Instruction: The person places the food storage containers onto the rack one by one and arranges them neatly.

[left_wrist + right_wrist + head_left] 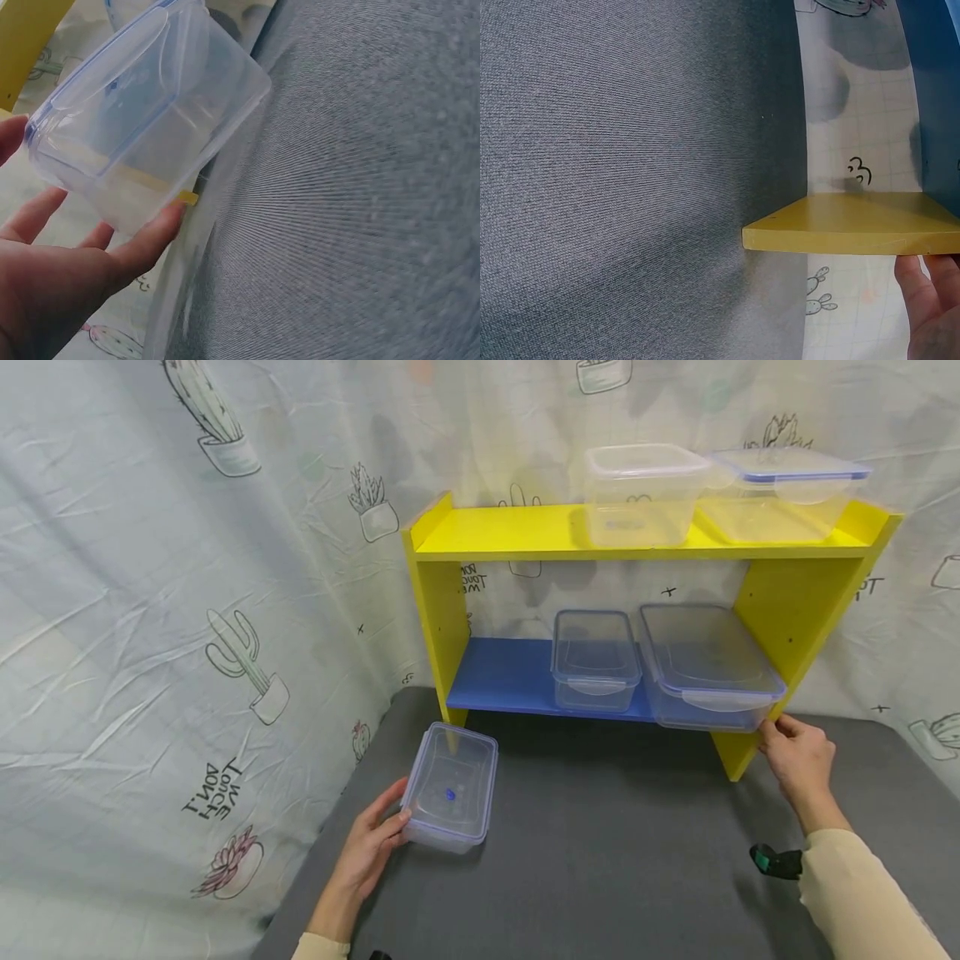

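On the left, my left hand holds a clear lidded food container with a blue-rimmed lid, tilted over the grey table. In the left wrist view its fingers lie along the container's side and underside. My right hand is at the lower right side of a yellow shelf unit. Its fingertips touch the outer face of the side panel; part of this hand is outside the right wrist view.
Two lidded containers, a smaller one and a larger one, stand on the blue lower shelf. Two more, one whitish and one blue-rimmed, sit on the top shelf. A printed curtain hangs behind the grey table.
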Tool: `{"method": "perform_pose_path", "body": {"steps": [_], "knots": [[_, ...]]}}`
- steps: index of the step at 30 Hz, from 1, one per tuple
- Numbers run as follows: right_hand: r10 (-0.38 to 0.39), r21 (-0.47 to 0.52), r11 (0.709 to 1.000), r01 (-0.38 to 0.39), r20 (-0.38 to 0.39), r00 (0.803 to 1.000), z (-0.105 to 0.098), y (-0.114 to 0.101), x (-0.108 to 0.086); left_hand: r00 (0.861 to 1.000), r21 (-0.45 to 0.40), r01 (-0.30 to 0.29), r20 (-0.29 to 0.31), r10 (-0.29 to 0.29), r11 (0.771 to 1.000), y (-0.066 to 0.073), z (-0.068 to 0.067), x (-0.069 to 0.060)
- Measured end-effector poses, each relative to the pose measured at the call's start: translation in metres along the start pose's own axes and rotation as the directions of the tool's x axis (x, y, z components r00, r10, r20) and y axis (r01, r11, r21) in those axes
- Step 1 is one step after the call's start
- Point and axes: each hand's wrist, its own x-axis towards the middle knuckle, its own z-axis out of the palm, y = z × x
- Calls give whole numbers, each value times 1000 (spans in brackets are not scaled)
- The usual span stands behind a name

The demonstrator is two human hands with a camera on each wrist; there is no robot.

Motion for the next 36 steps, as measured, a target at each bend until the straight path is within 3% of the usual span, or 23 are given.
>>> {"method": "perform_pose_path", "body": {"steps": [10, 19, 29, 36], "knots": [[33, 45, 998, -34, 30, 999, 0, -1, -1, 998, -89, -17, -55, 12, 996, -1, 8, -3], [26, 61, 998, -28, 27, 999, 1, 0, -1, 998, -163, -56, 5, 58, 985, 2, 18, -6], [20, 39, 999, -20, 5, 1000, -2, 2, -1, 992, -244, -120, 1, 124, 962, 13, 31, -7], [28, 68, 997, -27, -6, 1000, 1, 2, -1, 982, -246, -182, 2, 188, 952, 20, 33, -8]]}}
